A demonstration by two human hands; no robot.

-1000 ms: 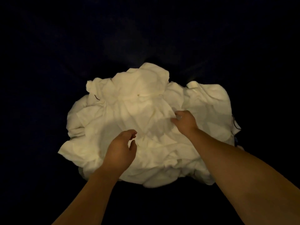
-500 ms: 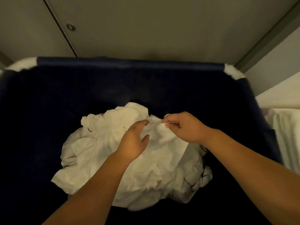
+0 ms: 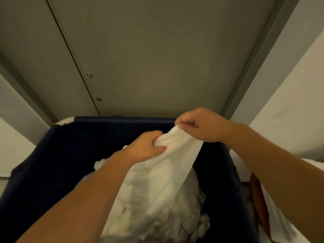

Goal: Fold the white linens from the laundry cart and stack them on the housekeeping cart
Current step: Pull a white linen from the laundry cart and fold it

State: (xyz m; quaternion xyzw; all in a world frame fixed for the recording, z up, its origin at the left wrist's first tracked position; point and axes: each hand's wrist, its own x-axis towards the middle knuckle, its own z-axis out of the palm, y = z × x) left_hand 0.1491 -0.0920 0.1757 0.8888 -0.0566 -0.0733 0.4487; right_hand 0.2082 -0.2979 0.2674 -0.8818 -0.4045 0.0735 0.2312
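Note:
A white linen (image 3: 163, 172) rises out of the dark blue laundry cart (image 3: 57, 155), stretched up from a crumpled white pile (image 3: 175, 221) at the cart's bottom. My left hand (image 3: 147, 148) grips a bunch of the linen's upper edge. My right hand (image 3: 201, 125) pinches the linen's top corner, a little higher and to the right, near the cart's far rim. Both forearms reach in from the lower edge of the head view.
A grey panelled wall or door (image 3: 157, 58) stands right behind the cart. At the right lie white fabric (image 3: 280, 216) and a brown object (image 3: 259, 195) beside the cart's side wall. A pale wall runs along the right.
The view has tilted up from the cart's inside. Both hands have taken hold of one linen and lifted it out of the pile toward the cart's far rim.

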